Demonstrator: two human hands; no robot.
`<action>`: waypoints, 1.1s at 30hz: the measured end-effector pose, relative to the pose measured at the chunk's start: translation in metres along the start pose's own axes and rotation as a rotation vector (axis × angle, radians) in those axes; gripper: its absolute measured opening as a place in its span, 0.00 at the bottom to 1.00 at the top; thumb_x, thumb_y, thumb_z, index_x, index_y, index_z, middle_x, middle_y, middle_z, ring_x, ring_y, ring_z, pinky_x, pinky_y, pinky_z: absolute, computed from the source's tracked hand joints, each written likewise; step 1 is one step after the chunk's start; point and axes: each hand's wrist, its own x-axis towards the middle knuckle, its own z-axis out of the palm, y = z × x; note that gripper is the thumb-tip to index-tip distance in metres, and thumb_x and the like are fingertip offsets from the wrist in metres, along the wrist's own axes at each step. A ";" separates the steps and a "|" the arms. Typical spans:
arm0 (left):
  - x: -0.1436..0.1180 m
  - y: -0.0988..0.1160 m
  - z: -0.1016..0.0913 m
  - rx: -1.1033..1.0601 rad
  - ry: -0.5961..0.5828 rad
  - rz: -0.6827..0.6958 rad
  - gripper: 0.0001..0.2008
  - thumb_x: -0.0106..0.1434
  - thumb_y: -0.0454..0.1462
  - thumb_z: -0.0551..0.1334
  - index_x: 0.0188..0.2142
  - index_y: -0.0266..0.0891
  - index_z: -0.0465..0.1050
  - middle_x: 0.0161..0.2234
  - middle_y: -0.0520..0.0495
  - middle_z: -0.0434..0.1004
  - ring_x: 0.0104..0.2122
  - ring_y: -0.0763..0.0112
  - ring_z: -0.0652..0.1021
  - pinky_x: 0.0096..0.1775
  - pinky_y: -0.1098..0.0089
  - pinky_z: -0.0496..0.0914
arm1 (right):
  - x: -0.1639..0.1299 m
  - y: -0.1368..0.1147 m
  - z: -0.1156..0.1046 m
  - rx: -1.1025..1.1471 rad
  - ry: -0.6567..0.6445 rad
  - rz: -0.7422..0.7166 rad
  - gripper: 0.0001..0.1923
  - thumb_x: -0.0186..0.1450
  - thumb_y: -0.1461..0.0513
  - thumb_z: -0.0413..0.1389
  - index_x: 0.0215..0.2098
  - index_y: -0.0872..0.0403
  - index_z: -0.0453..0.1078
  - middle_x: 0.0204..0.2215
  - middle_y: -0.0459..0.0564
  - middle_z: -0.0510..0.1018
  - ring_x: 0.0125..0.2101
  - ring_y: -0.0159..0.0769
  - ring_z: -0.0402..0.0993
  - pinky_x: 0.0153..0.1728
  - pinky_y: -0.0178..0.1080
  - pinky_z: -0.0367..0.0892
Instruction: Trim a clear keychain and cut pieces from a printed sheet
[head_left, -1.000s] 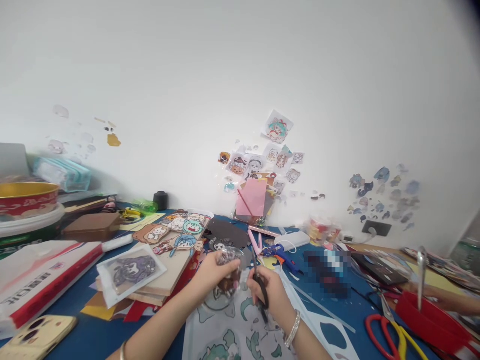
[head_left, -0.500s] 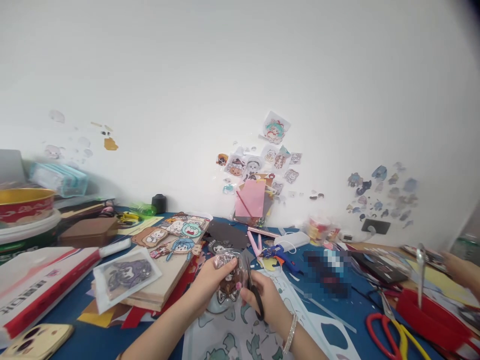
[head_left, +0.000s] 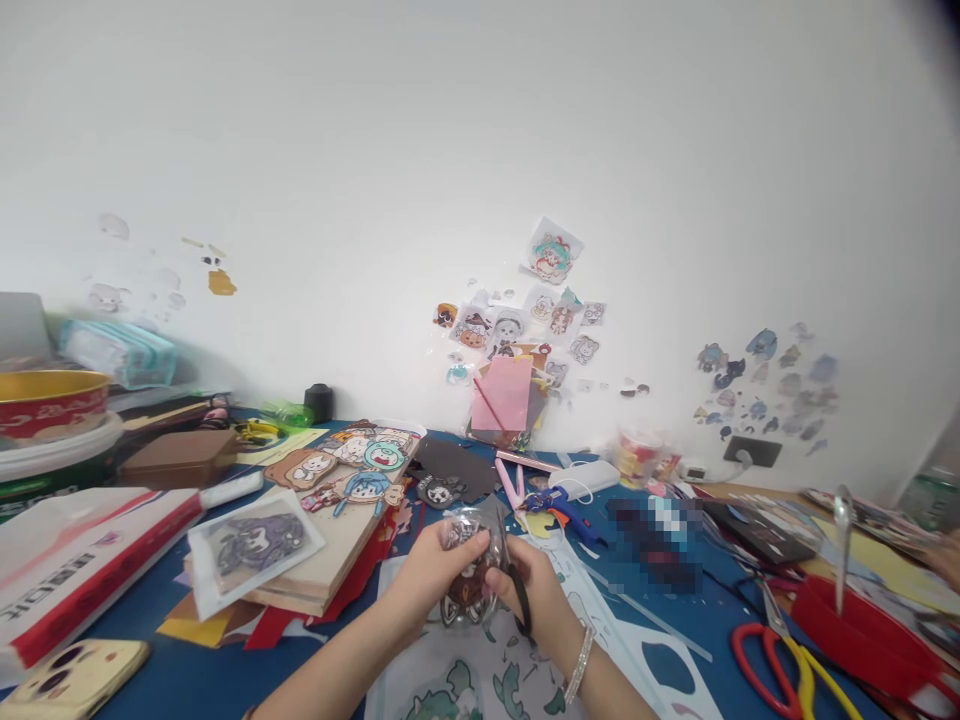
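My left hand [head_left: 424, 570] holds a laminated cartoon sticker [head_left: 469, 575], dark brown with clear glossy film around it, above the blue table. My right hand [head_left: 536, 600] grips black-handled scissors [head_left: 517, 590], whose blades point up along the sticker's right edge. Both hands meet low in the middle of the view. A silver bracelet [head_left: 581, 665] circles my right wrist. Under the hands lies a printed sheet [head_left: 450, 685] with teal cartoon figures and cut-out holes.
Wooden boards [head_left: 337, 540] with several stickers lie left, a red-and-white box [head_left: 67, 580] and a phone [head_left: 67, 680] further left. A glue gun [head_left: 562, 510] sits behind. Red-and-yellow scissors [head_left: 780, 670] and a red tray [head_left: 862, 630] are right. Another person's hand [head_left: 946, 558] shows at the right edge.
Both hands have dropped slightly and drawn closer together. The sticker has turned in my left hand, and the scissors have closed in on its right edge. The other person's hand has drawn back.
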 end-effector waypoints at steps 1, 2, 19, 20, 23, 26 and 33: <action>-0.001 -0.002 0.001 0.004 -0.008 0.001 0.17 0.49 0.47 0.64 0.27 0.35 0.68 0.21 0.52 0.71 0.21 0.75 0.69 0.26 0.73 0.64 | 0.000 0.000 -0.001 0.007 0.003 -0.002 0.18 0.57 0.49 0.54 0.31 0.56 0.65 0.23 0.46 0.68 0.26 0.34 0.65 0.27 0.34 0.62; -0.001 -0.003 0.002 0.005 -0.005 0.001 0.17 0.49 0.48 0.64 0.27 0.35 0.68 0.21 0.52 0.71 0.21 0.75 0.69 0.25 0.73 0.63 | 0.000 0.000 -0.001 0.008 0.002 -0.006 0.19 0.57 0.48 0.54 0.32 0.56 0.66 0.23 0.46 0.69 0.26 0.35 0.66 0.27 0.34 0.63; -0.005 0.006 0.001 -0.101 0.122 0.038 0.17 0.48 0.47 0.65 0.30 0.36 0.70 0.27 0.48 0.75 0.28 0.70 0.73 0.32 0.71 0.68 | -0.001 -0.009 -0.001 0.004 -0.058 -0.059 0.21 0.58 0.46 0.52 0.36 0.56 0.66 0.25 0.48 0.70 0.28 0.37 0.65 0.32 0.37 0.64; -0.004 0.006 0.000 -0.110 0.124 0.047 0.17 0.48 0.47 0.65 0.30 0.36 0.70 0.27 0.48 0.75 0.28 0.70 0.73 0.32 0.71 0.68 | -0.001 -0.009 -0.001 0.012 -0.062 -0.058 0.23 0.57 0.45 0.51 0.36 0.56 0.66 0.25 0.48 0.70 0.28 0.38 0.65 0.31 0.37 0.63; -0.001 0.003 -0.003 -0.098 0.125 0.058 0.16 0.48 0.46 0.65 0.30 0.36 0.70 0.26 0.49 0.74 0.27 0.71 0.73 0.31 0.72 0.68 | -0.002 -0.010 -0.001 -0.001 -0.100 -0.051 0.25 0.56 0.43 0.51 0.36 0.55 0.66 0.26 0.49 0.70 0.28 0.38 0.66 0.31 0.37 0.63; 0.001 0.001 -0.004 -0.055 0.134 0.058 0.16 0.48 0.46 0.65 0.29 0.35 0.70 0.25 0.49 0.74 0.26 0.72 0.73 0.30 0.73 0.67 | -0.002 -0.012 -0.002 -0.051 -0.120 -0.046 0.24 0.56 0.44 0.51 0.35 0.56 0.67 0.26 0.49 0.70 0.29 0.39 0.66 0.30 0.36 0.63; 0.001 0.001 -0.003 0.016 0.127 0.075 0.16 0.48 0.46 0.65 0.29 0.35 0.70 0.26 0.49 0.75 0.26 0.71 0.73 0.30 0.72 0.67 | -0.003 -0.013 -0.004 -0.107 -0.123 -0.027 0.23 0.56 0.44 0.51 0.33 0.56 0.66 0.24 0.48 0.69 0.30 0.39 0.66 0.30 0.35 0.63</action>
